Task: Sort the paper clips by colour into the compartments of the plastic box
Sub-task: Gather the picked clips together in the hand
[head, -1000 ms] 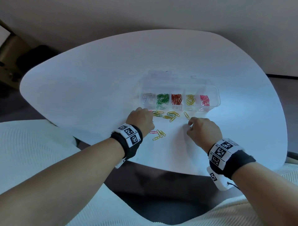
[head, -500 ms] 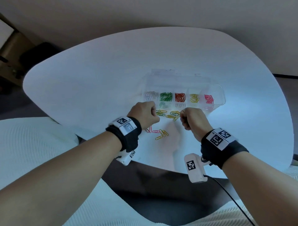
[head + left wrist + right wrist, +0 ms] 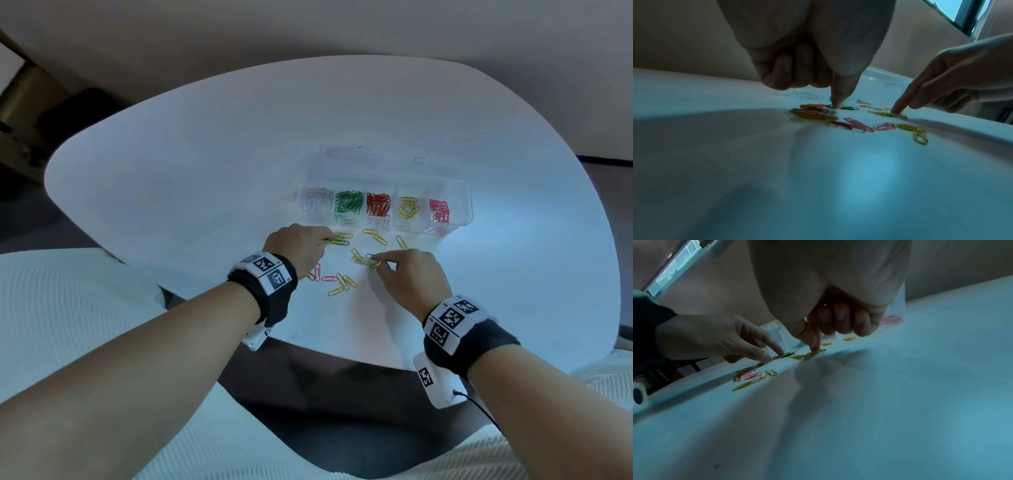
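The clear plastic box (image 3: 460,192) holds silver (image 3: 318,200), green (image 3: 348,202), red (image 3: 377,204), yellow (image 3: 408,207) and pink clips (image 3: 439,210), one colour per compartment. Loose yellow clips (image 3: 361,258), pink clips (image 3: 329,278) and a green clip (image 3: 342,243) lie on the table in front of it. My left hand (image 3: 327,240) presses its straight index fingertip (image 3: 836,104) onto the clips beside the green one, other fingers curled. My right hand (image 3: 376,256) presses its index fingertip (image 3: 815,348) onto the yellow cluster, other fingers curled.
The white rounded table (image 3: 205,171) ends close behind my wrists. A pale ribbed cushion (image 3: 68,308) lies below it on the left. More yellow clips (image 3: 401,241) lie just before the box front. The box lid (image 3: 346,152) lies open behind.
Both hands were curled near the box front; each has now put an index finger down on loose clips. The right hand moved back toward me onto the yellow cluster.
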A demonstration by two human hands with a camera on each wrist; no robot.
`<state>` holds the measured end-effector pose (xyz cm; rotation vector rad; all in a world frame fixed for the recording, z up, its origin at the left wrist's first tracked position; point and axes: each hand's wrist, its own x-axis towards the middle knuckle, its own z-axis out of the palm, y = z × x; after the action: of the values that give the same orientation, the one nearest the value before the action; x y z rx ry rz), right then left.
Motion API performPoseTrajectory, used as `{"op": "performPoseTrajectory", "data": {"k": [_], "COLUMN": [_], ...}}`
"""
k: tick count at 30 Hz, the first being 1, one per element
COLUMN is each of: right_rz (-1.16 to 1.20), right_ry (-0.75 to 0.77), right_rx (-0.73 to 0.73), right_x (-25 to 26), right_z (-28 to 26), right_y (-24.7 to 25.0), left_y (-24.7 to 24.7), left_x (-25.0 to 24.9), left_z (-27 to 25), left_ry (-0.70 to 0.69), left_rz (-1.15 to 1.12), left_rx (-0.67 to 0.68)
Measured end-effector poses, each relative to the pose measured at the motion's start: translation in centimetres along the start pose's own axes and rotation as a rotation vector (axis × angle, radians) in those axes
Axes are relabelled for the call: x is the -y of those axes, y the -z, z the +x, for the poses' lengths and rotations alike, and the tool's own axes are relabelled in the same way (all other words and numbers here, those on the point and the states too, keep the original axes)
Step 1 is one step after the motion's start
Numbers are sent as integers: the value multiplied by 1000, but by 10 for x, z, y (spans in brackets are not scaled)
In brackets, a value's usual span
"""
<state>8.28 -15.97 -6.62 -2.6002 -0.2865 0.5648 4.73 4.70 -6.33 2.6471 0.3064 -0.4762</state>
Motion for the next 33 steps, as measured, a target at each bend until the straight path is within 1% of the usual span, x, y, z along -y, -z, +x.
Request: {"op": "performPoseTrajectory", "data": {"k": [4,9,14,18,21,23,26,28,29,30,31,33], "right_rz": [-33,-188,-282,-350,-340,-326,-336,-326,-295,-231,-133,141], "right_ry": [17,13,-1,-39,-106,-145,-143,-131,-123,-119,-114,-114], "right_rx": [-72,-33,-19,38,125,175,197,191,172,142,107,72], "right_x": [3,7,12,19,25,27,29,29,28,27,25,26], "right_z": [8,14,14,17,24,29,31,30,30,29,29,24], "right_y": [-2,-7,-6,-3,1,4,6,7,9,12,15,24], "left_y": [0,1,2,1,5,12,28,36,40,42,46,54], "left_x": [3,5,1,-4,-8,-15,-26,-28,-29,-28,-29,-31], "left_z": [3,5,5,1,-2,-4,-5,-3,-2,0,-1,-5], "left_ry": [2,43,55,44,47,37,-11,-93,-113,-114,-67,36], "left_rz": [57,68,94,136,87,34,-216,-404,-481,-577,-742,-1062], "left_rx": [-58,-62,-51,-37,-28,-68,-136,-187,-192,-178,-137,-33]}}
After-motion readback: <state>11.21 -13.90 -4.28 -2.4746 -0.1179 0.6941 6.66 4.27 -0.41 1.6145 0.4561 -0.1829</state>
